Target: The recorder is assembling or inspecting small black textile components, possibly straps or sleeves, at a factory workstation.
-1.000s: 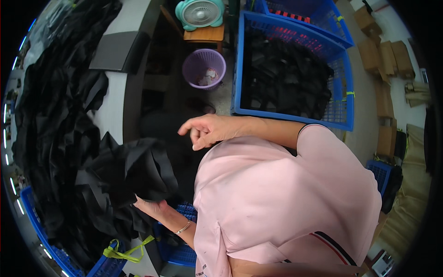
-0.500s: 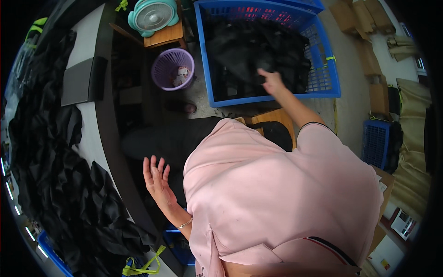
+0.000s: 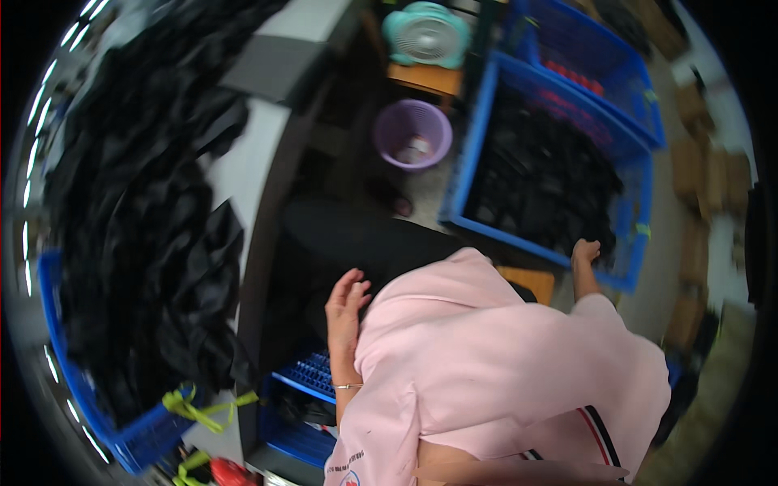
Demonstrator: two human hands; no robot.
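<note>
My left hand (image 3: 347, 304) is held up near my lap, its fingers loosely spread and nothing in them. Beyond my right side, my right hand (image 3: 585, 251) is at the near right rim of a large blue plastic crate (image 3: 510, 232). Its fingers are curled and a little blurred; dark fabric lies behind them, so what they hold, if anything, is hidden. A heap of black cloth pieces (image 3: 543, 174) lies inside the crate.
To my left, a table (image 3: 258, 174) carries a long pile of black fabric (image 3: 146, 211). Ahead stand a purple basket (image 3: 412, 134) with scraps and a teal fan (image 3: 427, 34) on a wooden stool (image 3: 425, 78). Another blue crate (image 3: 596, 53) sits behind the first; cardboard boxes (image 3: 693, 243) line the right.
The view has swung leftward, so the scene sits farther right. My right hand has moved from over the cloth to the crate's near right rim, fingers now curled. My left hand stays open.
</note>
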